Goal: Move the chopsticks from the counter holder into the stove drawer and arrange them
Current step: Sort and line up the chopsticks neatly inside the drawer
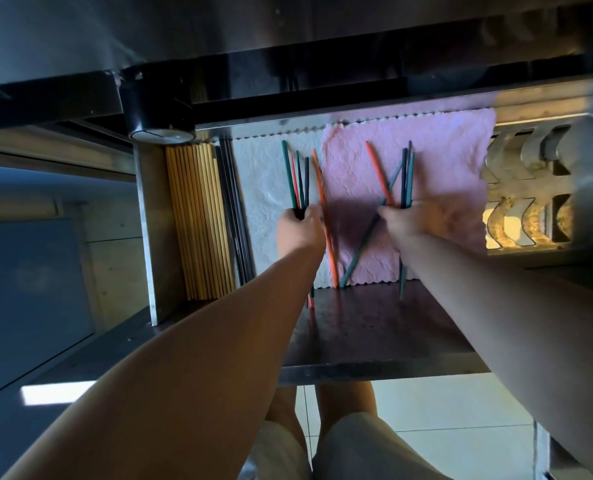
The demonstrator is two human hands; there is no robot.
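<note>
The left hand [300, 228] curls round a small fan of slim teal, red and dark chopsticks [297, 181]. The right hand [404, 220] pinches a second fan of teal and dark sticks [407, 174]. The hands are apart, each clamped on its own bunch inside the open steel drawer [374, 341].

Both bunches splay at different angles, so a slack grip could let a thin, smooth-looking stick slip out. A loose orange chopstick [324, 220] lies between the hands and a loose teal chopstick [359, 252] lies slantwise by the right wrist. Their near ends overhang the cloths, and a nudge from a forearm could roll them across the bare dark floor toward the front lip. Dragging a bunch sideways could also rumple the liners.

The soft white quilted cloth [264, 188] and the fleecy pink cloth [444, 168] have scalloped edges. Pale bamboo chopsticks [201, 220] lie in a tight row at the left wall, with glossy black chopsticks [234, 220] beside them. Curved, tarnished metal spoons [523, 223] nest at the right.
</note>
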